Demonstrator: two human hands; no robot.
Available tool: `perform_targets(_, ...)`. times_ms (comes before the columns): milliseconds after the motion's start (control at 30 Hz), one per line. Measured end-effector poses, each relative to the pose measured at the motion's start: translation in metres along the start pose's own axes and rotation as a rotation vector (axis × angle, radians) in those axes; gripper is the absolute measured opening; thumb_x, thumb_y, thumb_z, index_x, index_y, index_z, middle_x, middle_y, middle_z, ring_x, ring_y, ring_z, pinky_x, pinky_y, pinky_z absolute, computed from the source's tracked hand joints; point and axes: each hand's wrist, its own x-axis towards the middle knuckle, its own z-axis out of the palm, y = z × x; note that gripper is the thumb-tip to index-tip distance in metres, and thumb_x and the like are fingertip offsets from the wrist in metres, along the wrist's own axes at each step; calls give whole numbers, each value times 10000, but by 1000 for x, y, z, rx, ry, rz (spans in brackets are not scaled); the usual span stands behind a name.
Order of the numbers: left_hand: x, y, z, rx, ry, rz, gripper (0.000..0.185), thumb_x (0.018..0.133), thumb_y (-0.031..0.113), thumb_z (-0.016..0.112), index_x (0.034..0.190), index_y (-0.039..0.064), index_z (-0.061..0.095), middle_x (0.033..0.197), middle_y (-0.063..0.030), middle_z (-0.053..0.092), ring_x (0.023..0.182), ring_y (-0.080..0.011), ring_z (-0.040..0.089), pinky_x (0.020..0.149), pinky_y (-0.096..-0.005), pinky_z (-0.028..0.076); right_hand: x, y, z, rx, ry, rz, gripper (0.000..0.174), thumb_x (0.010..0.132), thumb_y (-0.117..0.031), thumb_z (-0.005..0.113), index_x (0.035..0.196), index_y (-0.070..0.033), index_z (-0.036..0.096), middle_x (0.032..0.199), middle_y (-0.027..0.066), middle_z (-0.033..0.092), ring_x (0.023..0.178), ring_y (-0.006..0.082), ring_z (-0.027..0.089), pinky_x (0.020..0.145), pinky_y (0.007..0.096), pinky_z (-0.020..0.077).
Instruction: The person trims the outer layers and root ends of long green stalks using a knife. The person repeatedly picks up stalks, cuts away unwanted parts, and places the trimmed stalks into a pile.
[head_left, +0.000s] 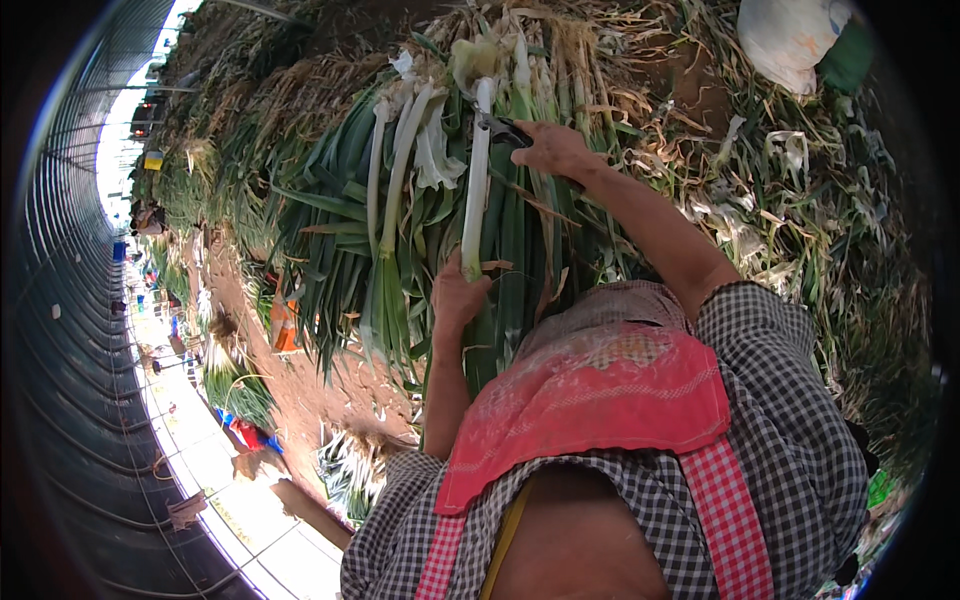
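Observation:
My left hand (459, 294) is closed around a leek (477, 187) where its white shank turns green, and the stalk points away from me. Dark-handled pruning shears (504, 132) are in my right hand (559, 150), with their blades against the upper shank near the root end. Just left of this stalk, other white-shanked leeks (401, 169) lie on a thick heap of green leaves (330, 217). A pale peeled skin (436, 154) hangs between them. Beyond the held stalk are more leeks with dry roots (570, 52). Whether the blades are parted cannot be told.
Leaf litter and peelings (795, 195) cover the ground at right, with a white sack (787, 41) at the upper right. An orange and white object (284, 322) and a leek bundle (229, 375) are at left on bare soil (330, 390). A ribbed greenhouse wall (67, 315) curves along the left.

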Motion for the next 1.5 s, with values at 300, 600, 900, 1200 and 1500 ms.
perform_targets(300,60,-27,-62,181,319,-17,510,687,176,708,1156,3,605,939,-161,644,844,-306,613,784,-407,486,-85,38,12,211,187,316,843,715,-427,648,1474,-207,353,1153,158,639,1017,308,625,870,371,483)
perform_targets(600,180,95,47,196,169,302,560,803,337,707,1196,-38,569,1168,-231,561,1088,-394,538,930,-466,449,-94,58,-12,216,24,238,809,707,-422,606,1455,-201,388,1055,170,657,973,348,624,856,389,482)
perform_targets(900,275,82,103,484,75,86,663,755,508,716,1154,-10,605,1157,-244,584,1087,-372,568,913,-460,472,-104,85,-31,433,-22,247,791,686,-351,645,1430,-198,425,981,161,665,922,329,635,825,388,495)
perform_targets(1200,289,88,117,205,-41,85,690,684,397,795,1119,-98,587,1009,-234,654,929,-352,645,810,-443,488,-59,95,-39,311,72,235,751,701,-376,626,1407,-184,453,1022,161,659,962,333,632,835,406,499)
perform_targets(1500,239,86,-9,121,-270,21,573,734,276,741,1132,-93,559,973,-194,656,856,-265,646,752,-390,497,-116,61,-17,408,84,7,774,691,-245,664,1422,-155,428,985,201,646,844,343,646,756,393,513)
